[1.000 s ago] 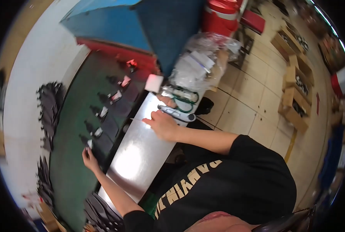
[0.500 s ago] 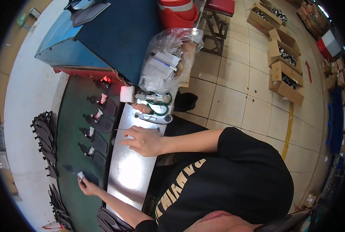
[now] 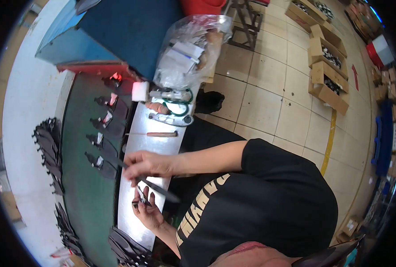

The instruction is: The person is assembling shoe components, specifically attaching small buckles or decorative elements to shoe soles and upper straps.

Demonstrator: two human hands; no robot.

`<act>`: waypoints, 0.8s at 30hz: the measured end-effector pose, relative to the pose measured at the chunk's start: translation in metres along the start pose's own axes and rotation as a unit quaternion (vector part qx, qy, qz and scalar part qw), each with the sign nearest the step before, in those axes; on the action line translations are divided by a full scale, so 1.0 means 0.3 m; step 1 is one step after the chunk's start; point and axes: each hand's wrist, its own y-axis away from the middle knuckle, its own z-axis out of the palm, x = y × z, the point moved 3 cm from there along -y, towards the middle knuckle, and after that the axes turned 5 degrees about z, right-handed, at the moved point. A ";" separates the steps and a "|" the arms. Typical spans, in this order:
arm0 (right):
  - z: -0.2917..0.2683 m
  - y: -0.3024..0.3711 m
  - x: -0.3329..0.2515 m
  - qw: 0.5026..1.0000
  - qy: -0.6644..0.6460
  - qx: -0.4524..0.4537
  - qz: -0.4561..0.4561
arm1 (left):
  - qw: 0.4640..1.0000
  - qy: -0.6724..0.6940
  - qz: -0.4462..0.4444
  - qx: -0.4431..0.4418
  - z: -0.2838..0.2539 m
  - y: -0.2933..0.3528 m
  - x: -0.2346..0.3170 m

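Note:
My right hand (image 3: 148, 165) is closed on a long, dark grey flat panel (image 3: 162, 190), seen nearly edge-on and slanting over the metal ledge. Just below it, my left hand (image 3: 150, 216) is palm up, its fingers curled round a small black and silvery piece (image 3: 142, 202). Whether this piece joins the panel is hard to tell. Beside my hands runs a green belt (image 3: 80, 187); similar dark panels (image 3: 104, 168) with black hooked ends and whitish pieces lie on it in a row. A screwdriver (image 3: 162, 134) with a reddish handle rests on the shiny ledge (image 3: 138, 144).
Farther along the ledge lie a silvery ratchet-like tool (image 3: 171, 119), a green cord (image 3: 190, 95) and a white block (image 3: 140, 91). A blue housing (image 3: 131, 40) spans the belt. A plastic bag (image 3: 187, 58) holds papers. Stacked dark panels (image 3: 50, 151) line the belt's far side.
My left hand has come back from the belt to the ledge, and the panel beside it there is gone. My right hand has left the screwdriver and now grips a panel.

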 end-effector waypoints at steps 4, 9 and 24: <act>-0.046 0.032 -0.077 0.974 0.213 0.014 -0.070 | 0.999 -0.021 -0.014 0.045 0.035 -0.008 0.020; 0.016 0.180 -0.083 0.829 0.557 0.048 -0.027 | 0.999 -0.028 -0.021 0.034 0.055 -0.020 0.028; 0.071 0.152 0.029 0.784 0.616 -0.006 -0.072 | 0.999 0.033 0.002 -0.018 0.007 0.008 0.056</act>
